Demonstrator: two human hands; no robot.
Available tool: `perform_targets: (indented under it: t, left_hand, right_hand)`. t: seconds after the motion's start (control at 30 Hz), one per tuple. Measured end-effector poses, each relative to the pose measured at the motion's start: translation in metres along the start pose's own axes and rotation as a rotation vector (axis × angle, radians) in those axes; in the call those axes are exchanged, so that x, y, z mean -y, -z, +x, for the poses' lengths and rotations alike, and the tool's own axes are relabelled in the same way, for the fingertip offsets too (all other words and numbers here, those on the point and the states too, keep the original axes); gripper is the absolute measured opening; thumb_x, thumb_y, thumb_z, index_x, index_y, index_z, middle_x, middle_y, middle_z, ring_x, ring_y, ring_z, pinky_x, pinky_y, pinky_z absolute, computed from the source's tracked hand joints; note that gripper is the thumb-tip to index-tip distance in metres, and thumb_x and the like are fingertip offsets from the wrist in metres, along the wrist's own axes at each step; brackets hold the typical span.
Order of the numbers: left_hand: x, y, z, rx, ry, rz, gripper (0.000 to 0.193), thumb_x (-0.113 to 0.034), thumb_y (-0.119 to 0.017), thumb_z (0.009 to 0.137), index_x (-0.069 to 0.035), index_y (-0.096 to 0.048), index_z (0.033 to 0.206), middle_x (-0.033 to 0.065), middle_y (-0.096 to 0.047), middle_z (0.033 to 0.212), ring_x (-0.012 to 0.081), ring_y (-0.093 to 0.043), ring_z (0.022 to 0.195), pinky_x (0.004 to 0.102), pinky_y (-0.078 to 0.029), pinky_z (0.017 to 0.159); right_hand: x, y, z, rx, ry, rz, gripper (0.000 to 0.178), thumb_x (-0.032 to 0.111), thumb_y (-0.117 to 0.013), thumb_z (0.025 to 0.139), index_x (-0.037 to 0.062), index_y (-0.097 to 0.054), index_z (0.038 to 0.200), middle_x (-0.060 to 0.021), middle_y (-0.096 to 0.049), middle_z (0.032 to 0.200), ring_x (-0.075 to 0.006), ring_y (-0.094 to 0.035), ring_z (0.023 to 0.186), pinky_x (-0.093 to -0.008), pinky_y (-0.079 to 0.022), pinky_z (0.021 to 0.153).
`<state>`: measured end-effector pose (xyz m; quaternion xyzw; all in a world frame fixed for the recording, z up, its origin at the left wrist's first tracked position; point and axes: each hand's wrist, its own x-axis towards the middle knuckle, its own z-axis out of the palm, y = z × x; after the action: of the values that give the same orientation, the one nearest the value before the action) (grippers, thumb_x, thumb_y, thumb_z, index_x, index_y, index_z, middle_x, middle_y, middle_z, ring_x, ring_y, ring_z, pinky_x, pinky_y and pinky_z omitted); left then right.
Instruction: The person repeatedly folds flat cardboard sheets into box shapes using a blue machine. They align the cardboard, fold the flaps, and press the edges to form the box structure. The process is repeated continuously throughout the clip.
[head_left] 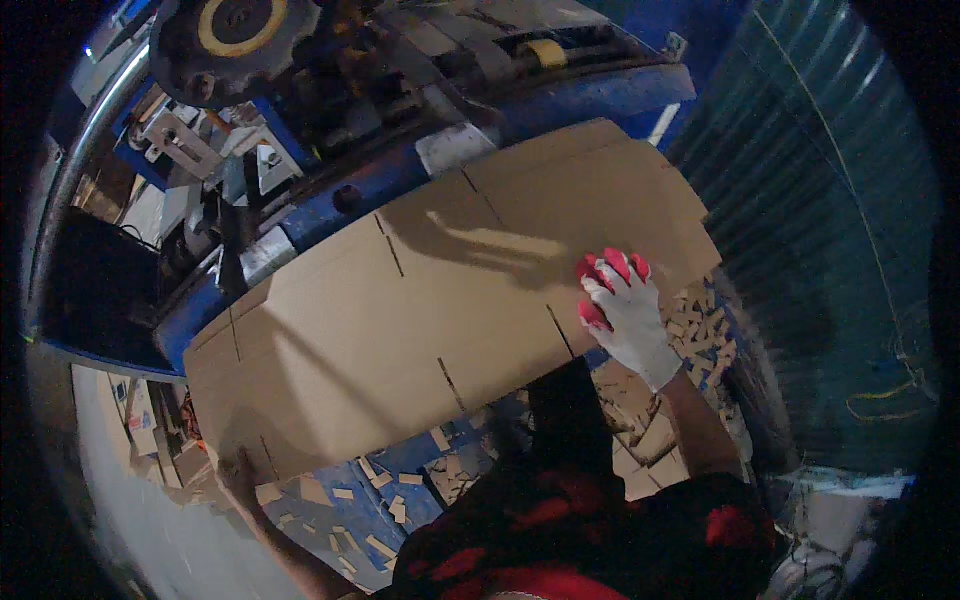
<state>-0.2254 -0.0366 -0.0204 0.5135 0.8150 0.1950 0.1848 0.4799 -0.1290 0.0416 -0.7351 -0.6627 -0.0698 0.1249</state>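
Observation:
A long flat cardboard sheet [400, 310] with several dark slots cut into its long edges stretches in front of me, from lower left to upper right. My left hand [238, 472], bare, grips its near left corner, the fingers partly in shadow. Over the right part of the sheet lies my right hand [625, 320], in a white glove with red fingertips. Its fingers are apart and rest on the cardboard, with nothing in them. The far long edge of the sheet lies against the blue machine [390, 172].
A dark round wheel [240, 30] with a yellow ring stands at the upper left of the machine. Cardboard scraps [700, 330] litter the floor below the sheet. A corrugated green wall [820, 200] rises on the right. Stacked cardboard [145, 425] is at the left.

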Motion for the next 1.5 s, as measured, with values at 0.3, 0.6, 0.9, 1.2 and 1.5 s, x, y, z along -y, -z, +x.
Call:
perform_targets:
  t: [0.3,0.6,0.9,1.2,1.5]
  left_hand:
    - [-0.019,0.025,-0.029,-0.514,-0.228,0.576,0.066,-0.046,-0.074,0.075,0.003,-0.057,0.116,0.0239,-0.062,0.109,0.0382,-0.058,0.103,0.0455,-0.045,0.088]
    - [-0.070,0.015,-0.079,-0.108,-0.126,-0.828,0.054,-0.027,-0.062,0.091,0.001,-0.046,0.134,0.0124,-0.053,0.129,0.0243,-0.053,0.112,0.0367,-0.038,0.100]
    - [-0.137,-0.067,-0.079,-0.200,-0.871,0.020,0.069,0.008,-0.062,0.071,-0.002,-0.044,0.137,0.0204,-0.052,0.132,0.0358,-0.050,0.121,0.0409,-0.041,0.101]
    - [-0.235,-0.098,-0.005,-0.265,-0.951,-0.016,0.071,0.001,-0.070,0.071,-0.006,-0.044,0.137,0.0187,-0.050,0.135,0.0358,-0.050,0.122,0.0415,-0.042,0.100]
    - [-0.324,-0.132,0.149,-0.370,-0.805,0.384,0.053,-0.004,-0.050,0.086,-0.004,-0.040,0.138,0.0235,-0.054,0.120,0.0438,-0.055,0.099,0.0476,-0.047,0.086]
  right_hand:
    - [-0.071,-0.051,-0.063,-0.424,-0.914,1.224,0.067,0.009,-0.069,0.079,0.0063,-0.039,0.139,-0.0128,-0.046,0.131,-0.0270,-0.047,0.119,-0.0340,-0.041,0.097]
    - [0.010,0.008,-0.037,-0.765,-0.295,1.168,0.057,-0.005,-0.063,0.080,0.0017,-0.040,0.132,-0.0107,-0.049,0.127,-0.0187,-0.048,0.117,-0.0308,-0.043,0.094]
    - [0.086,-0.007,0.006,0.046,0.549,-0.022,0.060,0.005,-0.055,0.075,0.0180,-0.048,0.133,-0.0132,-0.044,0.136,-0.0366,-0.041,0.126,-0.0601,-0.028,0.104]
    - [0.063,-0.073,0.137,-0.090,0.630,-0.138,0.047,0.013,-0.054,0.083,0.0298,-0.055,0.127,-0.0083,-0.051,0.129,-0.0332,-0.051,0.118,-0.0599,-0.034,0.101]
    - [0.075,-0.108,0.304,-0.252,0.454,-0.203,0.040,0.012,-0.055,0.081,0.0172,-0.060,0.119,-0.0115,-0.059,0.108,-0.0311,-0.057,0.105,-0.0473,-0.046,0.088]
